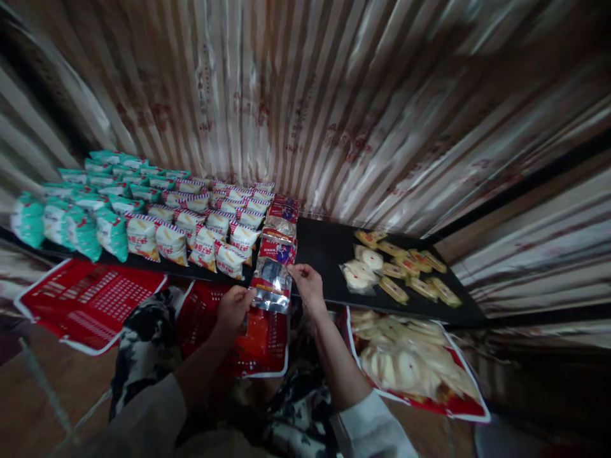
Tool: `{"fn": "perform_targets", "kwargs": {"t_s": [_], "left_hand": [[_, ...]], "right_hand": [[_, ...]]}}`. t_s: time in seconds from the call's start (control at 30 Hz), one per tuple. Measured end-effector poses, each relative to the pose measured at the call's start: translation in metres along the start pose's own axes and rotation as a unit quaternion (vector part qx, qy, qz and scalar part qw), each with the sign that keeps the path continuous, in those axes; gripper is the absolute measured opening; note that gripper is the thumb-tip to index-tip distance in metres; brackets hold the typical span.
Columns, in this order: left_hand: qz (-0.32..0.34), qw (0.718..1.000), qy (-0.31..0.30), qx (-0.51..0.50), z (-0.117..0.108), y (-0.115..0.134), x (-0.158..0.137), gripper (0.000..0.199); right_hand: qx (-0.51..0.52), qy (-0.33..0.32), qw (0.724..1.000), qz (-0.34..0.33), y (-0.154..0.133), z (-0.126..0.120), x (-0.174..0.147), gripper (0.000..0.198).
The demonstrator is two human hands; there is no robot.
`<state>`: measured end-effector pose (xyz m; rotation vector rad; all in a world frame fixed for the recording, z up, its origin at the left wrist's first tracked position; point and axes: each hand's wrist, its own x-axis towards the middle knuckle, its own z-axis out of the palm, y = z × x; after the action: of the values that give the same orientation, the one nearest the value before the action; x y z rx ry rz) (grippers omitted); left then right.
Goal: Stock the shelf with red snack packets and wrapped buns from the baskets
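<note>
Our left hand (235, 307) and right hand (308, 284) pinch opposite sides of flat, glossy red-and-silver plastic packet (272, 280), overhanging front edge of long black shelf (322, 254). Puffy red-and-white bags (205, 245) alongside. Packet too blurred for us to read.

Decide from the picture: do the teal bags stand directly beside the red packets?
No, the white bags stand between the teal bags and the red packets on the black shelf.

Free lane over black shelf (329, 254); red packets (277, 249) bound left, bagged discs (360, 275) right.
</note>
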<state>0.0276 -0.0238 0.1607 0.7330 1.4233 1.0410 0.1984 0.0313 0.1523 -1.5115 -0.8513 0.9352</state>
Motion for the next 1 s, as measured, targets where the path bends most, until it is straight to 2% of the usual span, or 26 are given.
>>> {"fn": "perform_targets", "kwargs": {"t_s": [0.3, 0.47, 0.57, 0.73, 1.0], "left_hand": [[0.053, 0.998, -0.015, 0.009, -0.005, 0.002, -0.006, 0.028], [0.036, 0.999, -0.027, 0.015, -0.005, 0.003, -0.013, 0.030], [0.019, 0.999, -0.036, 0.022, -0.005, 0.004, -0.017, 0.032], [0.016, 0.999, -0.046, 0.019, -0.007, 0.007, -0.027, 0.035], [0.056, 0.996, -0.058, 0.024, -0.011, 0.007, -0.044, 0.037]], "right_hand": [[0.007, -0.020, 1.000, 0.017, 0.000, -0.003, -0.003, 0.019], [-0.051, -0.016, 0.999, -0.002, 0.004, -0.008, -0.004, 0.019], [-0.064, -0.022, 0.998, -0.014, 0.005, -0.010, -0.006, 0.026], [-0.045, -0.022, 0.999, -0.016, 0.003, -0.012, -0.015, 0.034], [0.037, -0.024, 0.999, 0.029, -0.006, -0.012, -0.034, 0.033]]}}
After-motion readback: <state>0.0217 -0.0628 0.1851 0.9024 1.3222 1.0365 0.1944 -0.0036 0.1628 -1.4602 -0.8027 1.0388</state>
